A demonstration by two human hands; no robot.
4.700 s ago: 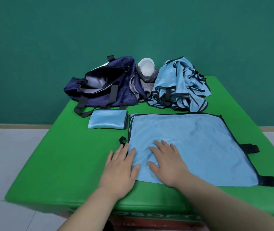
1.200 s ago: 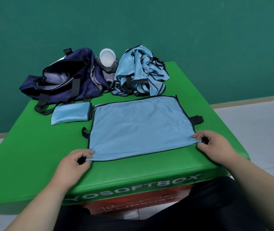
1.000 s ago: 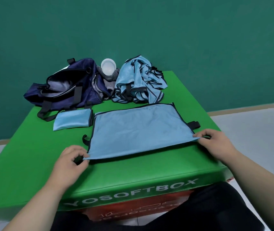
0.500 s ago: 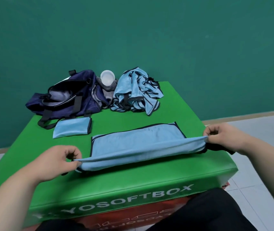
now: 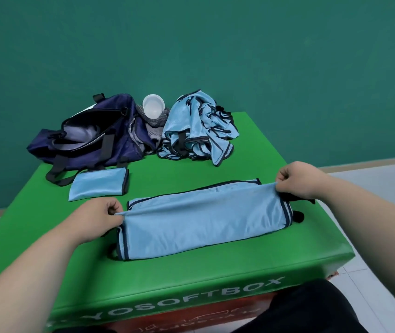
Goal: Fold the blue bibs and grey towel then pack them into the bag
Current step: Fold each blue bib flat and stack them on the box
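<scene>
Blue bib point(image 5: 199, 219) half doubled over

Our left hand point(image 5: 98, 218) and right hand point(image 5: 297, 180) each pinch one end of its raised edge with curled fingers point(image 5: 113, 210). The rest lies on the green desk point(image 5: 191, 267), and the open bag point(image 5: 88, 138) sits behind.

Green padded box point(image 5: 191, 272) filled lower frame, white lettering along front edge. On top lay: open navy bag point(image 5: 90, 143) upper left; grey towel point(image 5: 154, 127) bunched just beside it; heap of blue bibs point(image 5: 199, 131) upper centre; folded bib point(image 5: 98, 187) left of centre; doubled-over bib point(image 5: 203, 219) centre, nearer front.
</scene>
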